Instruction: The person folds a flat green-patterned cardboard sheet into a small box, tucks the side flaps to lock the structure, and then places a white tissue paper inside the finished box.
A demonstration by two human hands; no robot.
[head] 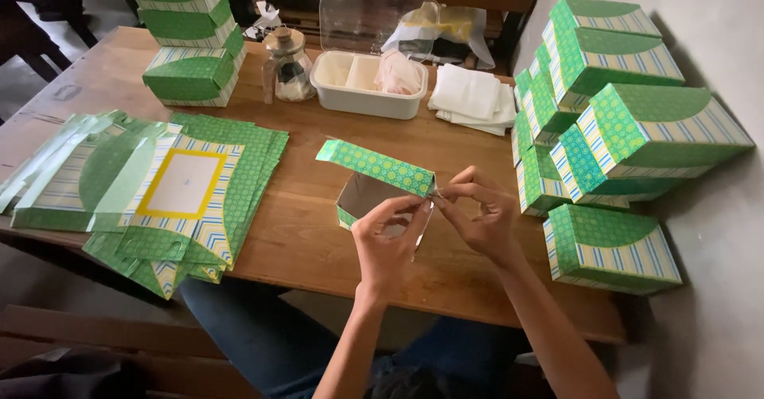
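Two hands — left hand, right hand — pinch a half-folded green box at mid-table, wooden table crowded by flat sheets left, finished boxes right — bare wood only near its front edge.

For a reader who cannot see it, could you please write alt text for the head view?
Two hands, left hand and right hand, pinch a corner of a half-folded green patterned box over a wooden table. Flat box blanks lie left, finished boxes right.
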